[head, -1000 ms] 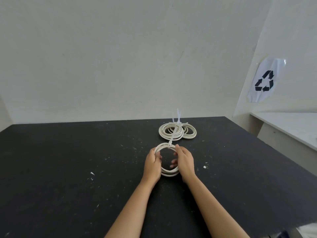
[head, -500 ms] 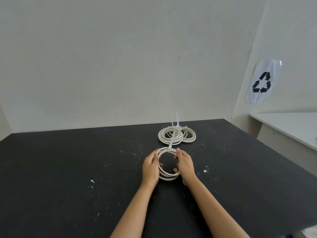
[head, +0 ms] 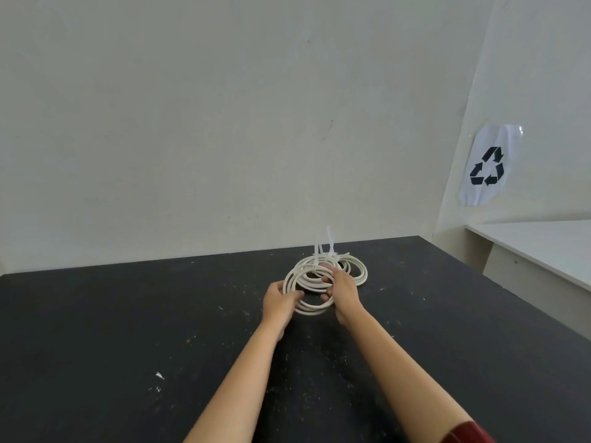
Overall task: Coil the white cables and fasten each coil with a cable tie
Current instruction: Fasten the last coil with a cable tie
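Observation:
A coil of white cable (head: 311, 310) sits between my two hands on the black table (head: 128, 314). My left hand (head: 279, 301) grips its left side with curled fingers. My right hand (head: 342, 290) grips its right side. The coil's far edge overlaps a pile of tied white cable coils (head: 356, 270) near the table's back edge. Translucent cable tie tails (head: 329, 241) stick up from that pile.
A pale wall rises right behind the table. A white counter (head: 537, 247) stands to the right, lower and apart from the table. A recycling sign (head: 487, 166) is on the right wall. White specks dot the table top.
Both hands have carried the coil away from me, from the table's middle to the pile of tied coils at the back, where it now overlaps them.

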`<state>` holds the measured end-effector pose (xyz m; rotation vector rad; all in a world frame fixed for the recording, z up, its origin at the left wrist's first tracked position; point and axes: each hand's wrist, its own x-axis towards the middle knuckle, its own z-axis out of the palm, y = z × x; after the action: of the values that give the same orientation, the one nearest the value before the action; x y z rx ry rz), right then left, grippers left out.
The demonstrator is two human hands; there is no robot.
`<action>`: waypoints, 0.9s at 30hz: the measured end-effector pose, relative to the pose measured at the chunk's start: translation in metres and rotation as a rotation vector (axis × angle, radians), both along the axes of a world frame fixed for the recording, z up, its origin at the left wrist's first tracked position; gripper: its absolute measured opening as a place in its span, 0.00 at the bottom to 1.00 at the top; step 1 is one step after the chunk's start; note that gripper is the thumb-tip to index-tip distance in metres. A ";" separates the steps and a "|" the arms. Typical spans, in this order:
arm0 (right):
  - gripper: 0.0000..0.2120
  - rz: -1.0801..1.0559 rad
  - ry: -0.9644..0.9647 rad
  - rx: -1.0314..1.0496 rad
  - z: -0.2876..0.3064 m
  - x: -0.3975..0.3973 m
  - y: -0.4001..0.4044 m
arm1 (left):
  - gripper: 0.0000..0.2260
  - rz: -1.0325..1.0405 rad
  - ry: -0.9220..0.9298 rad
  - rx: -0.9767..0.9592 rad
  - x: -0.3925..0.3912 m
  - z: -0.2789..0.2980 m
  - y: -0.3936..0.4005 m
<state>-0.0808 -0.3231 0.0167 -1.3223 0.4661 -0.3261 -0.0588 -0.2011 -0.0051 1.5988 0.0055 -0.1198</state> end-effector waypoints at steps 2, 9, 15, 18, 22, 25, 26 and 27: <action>0.16 0.014 0.026 -0.054 0.000 0.016 -0.004 | 0.11 0.043 -0.050 0.059 0.009 0.003 -0.003; 0.15 0.026 0.047 -0.423 0.007 0.066 -0.024 | 0.04 0.005 -0.151 0.256 0.065 0.012 -0.016; 0.14 0.019 0.107 -0.880 0.001 0.095 -0.038 | 0.05 -0.035 -0.148 0.443 0.099 0.004 -0.025; 0.15 -0.030 0.195 -1.055 -0.004 0.100 -0.041 | 0.09 -0.068 -0.139 0.557 0.106 -0.005 -0.028; 0.15 -0.074 0.159 -1.110 -0.017 0.102 -0.040 | 0.17 -0.059 -0.112 0.714 0.106 -0.007 -0.031; 0.16 -0.109 0.131 -1.172 -0.016 0.100 -0.038 | 0.21 -0.095 -0.078 0.789 0.104 -0.002 -0.031; 0.16 -0.090 0.142 -1.173 -0.014 0.097 -0.038 | 0.22 -0.114 -0.064 0.806 0.100 0.003 -0.030; 0.17 -0.073 0.149 -1.175 -0.012 0.096 -0.037 | 0.23 -0.127 -0.063 0.834 0.100 0.006 -0.029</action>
<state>0.0151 -0.3604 0.0046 -2.4857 0.4534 -0.6074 0.0409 -0.2306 0.0013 2.4362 -0.1077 -0.1797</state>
